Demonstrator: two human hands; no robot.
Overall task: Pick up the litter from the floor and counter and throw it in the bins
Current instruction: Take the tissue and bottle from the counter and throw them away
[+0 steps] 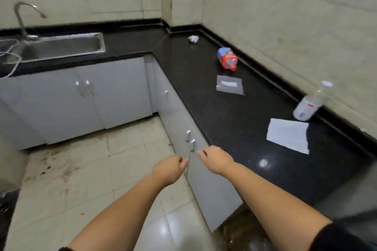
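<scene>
Litter lies along the black counter [224,120]: a crumpled white paper ball [193,38] in the far corner, a crushed red and blue bottle [227,59], a clear plastic bag [230,85], a clear bottle [310,104] lying against the wall, and a flat white paper sheet [288,135]. My left hand [170,168] hangs over the floor beside the cabinet, fingers loosely curled and holding nothing. At the counter's front edge my right hand [216,159] is also loosely curled and holds nothing. No bins are in view.
A steel sink [61,47] with a curved tap [22,18] sits at the back left, a white cord [10,55] draped by it. Grey cabinet doors [81,98] with metal handles run under the counter. The tiled floor [81,179] is stained.
</scene>
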